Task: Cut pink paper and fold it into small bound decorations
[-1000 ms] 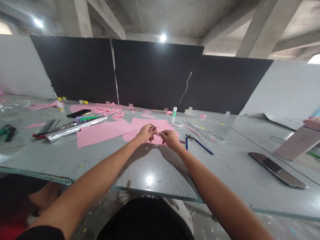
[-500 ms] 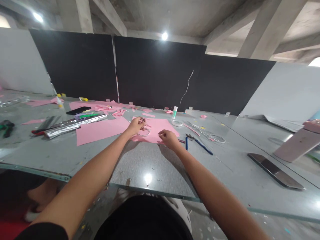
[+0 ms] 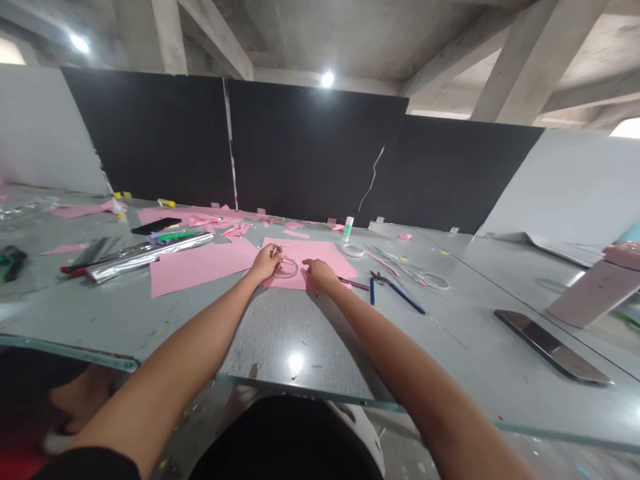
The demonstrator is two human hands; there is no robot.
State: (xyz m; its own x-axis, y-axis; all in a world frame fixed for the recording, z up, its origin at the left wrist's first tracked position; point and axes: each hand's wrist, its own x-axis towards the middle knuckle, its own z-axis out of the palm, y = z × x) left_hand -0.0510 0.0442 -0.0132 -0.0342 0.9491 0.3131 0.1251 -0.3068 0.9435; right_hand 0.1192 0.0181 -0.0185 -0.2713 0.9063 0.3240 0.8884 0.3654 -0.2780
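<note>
Two hands reach over the pink paper (image 3: 305, 253): my left hand (image 3: 265, 262) curls at the edge of a clear plastic ring (image 3: 289, 269), grip unclear from here, while my right hand (image 3: 320, 275) rests loosely open nearby.

Flat pink paper (image 3: 310, 253) covers the middle of the grey tabletop (image 3: 300, 340), whose surface is finely speckled and flecked with paint. Toward the left edge lies shiny silver foil (image 3: 150, 257), and a black phone (image 3: 156, 226) sits near the far edge. Right of the pink paper are blue-handled pliers (image 3: 406, 298). Near the far edge stands a white glue stick (image 3: 348, 229) banded with green.
</note>
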